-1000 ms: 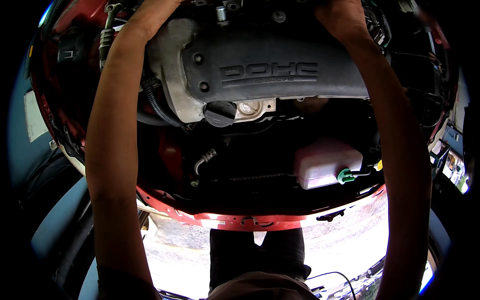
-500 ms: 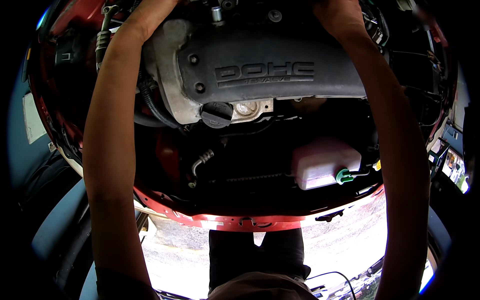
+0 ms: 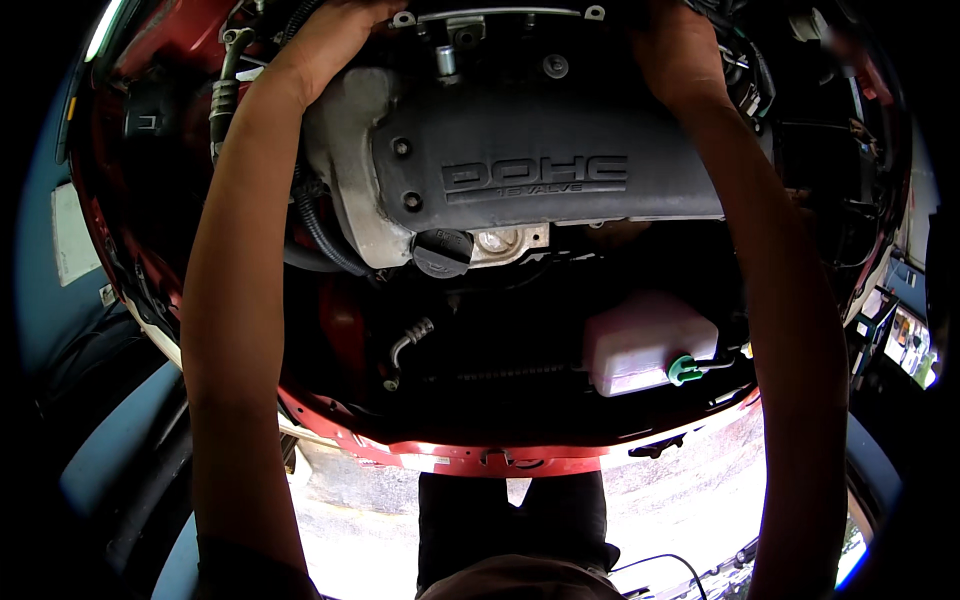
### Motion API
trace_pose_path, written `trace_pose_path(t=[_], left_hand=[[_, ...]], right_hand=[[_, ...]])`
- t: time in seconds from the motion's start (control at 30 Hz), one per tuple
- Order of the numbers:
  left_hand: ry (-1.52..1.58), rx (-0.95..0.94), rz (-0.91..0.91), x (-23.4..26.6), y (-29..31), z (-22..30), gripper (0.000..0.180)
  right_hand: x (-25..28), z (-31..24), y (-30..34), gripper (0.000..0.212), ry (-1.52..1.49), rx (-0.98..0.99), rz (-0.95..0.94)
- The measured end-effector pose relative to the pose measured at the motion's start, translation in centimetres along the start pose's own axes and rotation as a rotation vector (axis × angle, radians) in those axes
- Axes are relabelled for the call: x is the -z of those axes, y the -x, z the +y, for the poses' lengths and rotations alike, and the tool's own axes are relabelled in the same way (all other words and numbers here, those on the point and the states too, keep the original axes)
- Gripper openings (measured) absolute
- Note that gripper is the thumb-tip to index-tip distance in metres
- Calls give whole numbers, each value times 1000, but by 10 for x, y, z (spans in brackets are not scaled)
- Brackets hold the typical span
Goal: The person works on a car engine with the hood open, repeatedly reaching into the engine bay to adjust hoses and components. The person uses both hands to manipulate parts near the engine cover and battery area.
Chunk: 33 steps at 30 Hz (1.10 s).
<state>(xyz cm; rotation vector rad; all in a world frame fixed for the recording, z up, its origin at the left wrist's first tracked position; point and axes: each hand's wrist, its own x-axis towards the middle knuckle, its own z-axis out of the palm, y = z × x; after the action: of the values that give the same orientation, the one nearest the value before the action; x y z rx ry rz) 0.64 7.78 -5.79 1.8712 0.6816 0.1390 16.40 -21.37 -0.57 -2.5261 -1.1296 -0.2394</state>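
Both my arms reach over the engine to its far side. My left hand is at the top edge of the view, its fingers pointing right beside the left end of a slim metal bar with an eyelet at each end. Its fingertips are cut off, so whether they touch the bar is unclear. My right hand reaches behind the far right of the black engine cover, near some wiring. Shadow hides its fingers. A short silver metal fitting stands upright on the cover's far left part.
A black oil filler cap is at the engine's near left. Nearer me are a pinkish-white reservoir with a green cap and an open metal pipe end. The red front body panel crosses before my legs.
The view has shifted, so the engine sits slightly lower and the metal bar has come into sight at the top. Both hands remain at the engine's far side.
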Motion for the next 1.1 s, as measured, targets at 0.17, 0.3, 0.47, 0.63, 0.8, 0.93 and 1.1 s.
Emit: trace_pose_path(t=[0.17, 0.3, 0.47, 0.63, 0.8, 0.93, 1.1], left_hand=[[-2, 35, -5, -23, 19, 32, 41], [18, 54, -22, -19, 20, 31, 45], [-42, 118, -49, -19, 24, 50, 37], [-72, 16, -25, -19, 24, 46, 35], [-172, -97, -45, -12, 17, 29, 38], [-154, -82, -10, -19, 13, 25, 40], [-72, -29, -18, -3, 11, 9, 35]], right_hand=[[-20, 40, -13, 33, -117, -37, -85], [-21, 37, -14, 28, -92, 9, -59], [-22, 38, -14, 27, -37, -11, -101], [-18, 36, -16, 26, -23, -26, -136], [-18, 34, -17, 26, -5, -34, -163], [-23, 41, -13, 34, -26, 37, -19], [-16, 9, -7, 32, -22, -41, -66]])
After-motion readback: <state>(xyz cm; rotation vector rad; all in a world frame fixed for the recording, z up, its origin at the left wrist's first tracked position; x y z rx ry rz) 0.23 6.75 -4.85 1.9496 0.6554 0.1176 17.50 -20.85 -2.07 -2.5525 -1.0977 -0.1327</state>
